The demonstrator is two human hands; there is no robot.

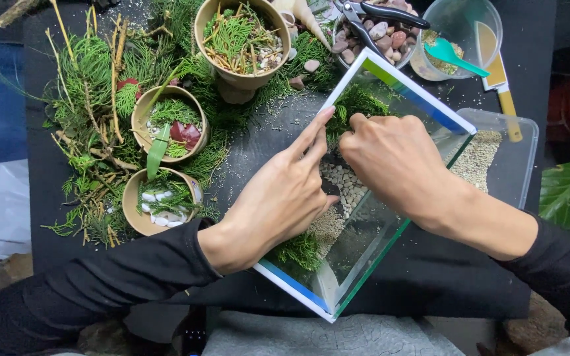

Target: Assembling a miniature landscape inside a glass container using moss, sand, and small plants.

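Observation:
A glass tank (pixel 400 86) with white and blue edges sits tilted like a diamond on a black mat. Inside it are grey pebbles (pixel 343 184), sand and green foliage sprigs (pixel 359 103). My left hand (pixel 284 194) reaches over the tank's left edge, index finger stretched toward the foliage at the far corner. My right hand (pixel 394 158) is inside the tank with fingers curled down onto the foliage. Whether it pinches a sprig is hidden under the fingers.
Three tan paper cups (pixel 141 112) with greenery and white stones stand left among loose cypress branches (pixel 90 72). A bowl of pebbles with black scissors (pixel 377 13), a clear tub with a teal spoon (pixel 460 56), a yellow-handled scraper (pixel 506 99) and a clear sand tray (pixel 519 165) lie far right.

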